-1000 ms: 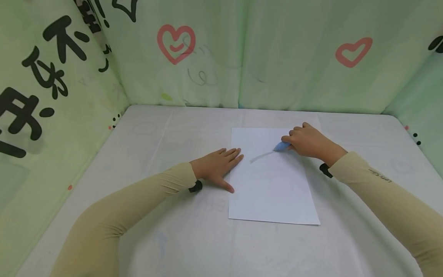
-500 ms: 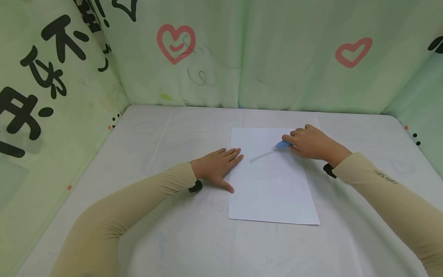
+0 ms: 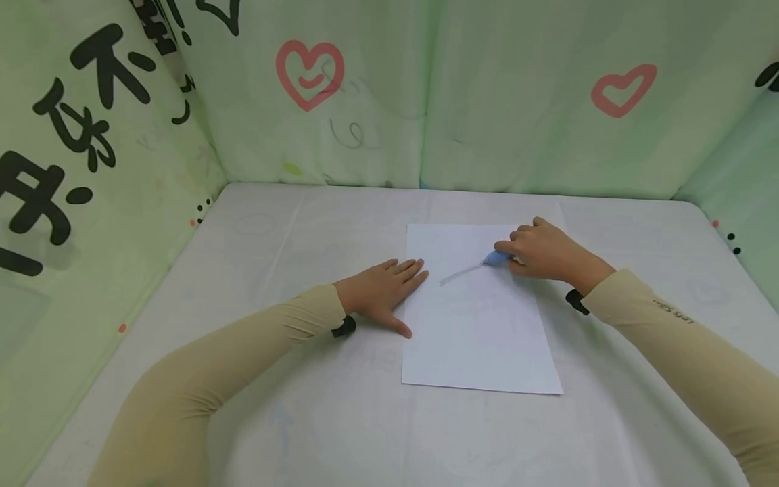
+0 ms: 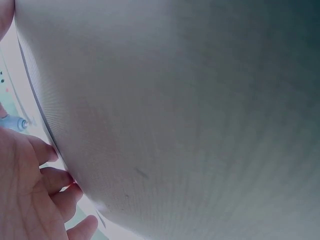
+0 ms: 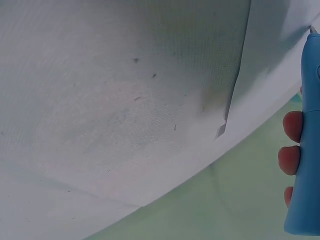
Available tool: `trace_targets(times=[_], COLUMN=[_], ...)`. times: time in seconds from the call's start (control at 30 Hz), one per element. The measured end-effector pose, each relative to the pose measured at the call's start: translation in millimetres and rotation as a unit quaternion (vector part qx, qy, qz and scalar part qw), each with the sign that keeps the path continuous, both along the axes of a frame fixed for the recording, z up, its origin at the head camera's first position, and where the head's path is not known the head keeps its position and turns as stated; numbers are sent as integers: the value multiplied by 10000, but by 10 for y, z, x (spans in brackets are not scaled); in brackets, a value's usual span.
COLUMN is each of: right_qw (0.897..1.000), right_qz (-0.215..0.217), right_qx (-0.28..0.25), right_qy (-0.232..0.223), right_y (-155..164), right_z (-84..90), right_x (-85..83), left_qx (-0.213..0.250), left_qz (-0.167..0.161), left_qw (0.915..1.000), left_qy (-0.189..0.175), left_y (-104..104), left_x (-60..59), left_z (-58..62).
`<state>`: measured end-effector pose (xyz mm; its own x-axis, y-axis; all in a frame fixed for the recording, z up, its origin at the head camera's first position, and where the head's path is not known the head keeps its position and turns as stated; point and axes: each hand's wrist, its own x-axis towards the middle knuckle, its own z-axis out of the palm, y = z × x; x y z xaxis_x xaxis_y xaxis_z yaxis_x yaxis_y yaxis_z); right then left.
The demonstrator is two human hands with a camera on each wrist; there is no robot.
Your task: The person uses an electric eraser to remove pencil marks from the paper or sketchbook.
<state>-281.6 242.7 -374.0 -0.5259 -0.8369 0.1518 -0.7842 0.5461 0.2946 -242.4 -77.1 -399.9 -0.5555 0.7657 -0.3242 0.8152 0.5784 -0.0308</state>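
Note:
A white sheet of paper [image 3: 481, 325] lies on the table in the head view, with a faint grey stroke [image 3: 459, 274] across its upper part. My right hand [image 3: 538, 251] grips a small blue pen-like tool [image 3: 496, 258], its tip touching the paper at the stroke's right end. The right wrist view shows the blue tool [image 5: 306, 150] with fingertips [image 5: 291, 145] curled round it. My left hand [image 3: 383, 291] lies flat, fingers straight, pressing on the table at the paper's left edge. In the left wrist view the left fingers [image 4: 37, 195] rest on the surface.
The table [image 3: 292, 230] has a pale grey-white cover. Green padded walls [image 3: 377, 95] with red hearts and black characters close in the back, left and right. Bare cover lies to the left of the paper and in front of it.
The right hand with the blue tool has shifted only slightly at the stroke's right end. The left hand has not moved.

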Motion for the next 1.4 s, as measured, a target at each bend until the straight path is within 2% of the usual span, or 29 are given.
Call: trace_targets(times=[0.3, 0.53, 0.73, 0.93, 1.4], right_qw=[10000, 9997, 9997, 10000, 9999], right_qz=[68, 27, -29, 10, -63], right_qx=[-56, -70, -50, -82, -16], right_qy=[-10, -214, -219, -40, -154], right_y=[-5, -11, -4, -2, -7], right_z=[-4, 5, 5, -17, -15], right_x=[-5, -8, 0, -21, -23], left_qx=[-31, 10, 17, 17, -39], left_qz=[51, 72, 55, 66, 85], left_qw=[10000, 9999, 9999, 9999, 9999], left_qy=[-62, -110, -120, -104, -114], left_y=[7, 7, 6, 7, 13], left_x=[9, 13, 10, 0, 2], left_z=[21, 28, 14, 4, 8])
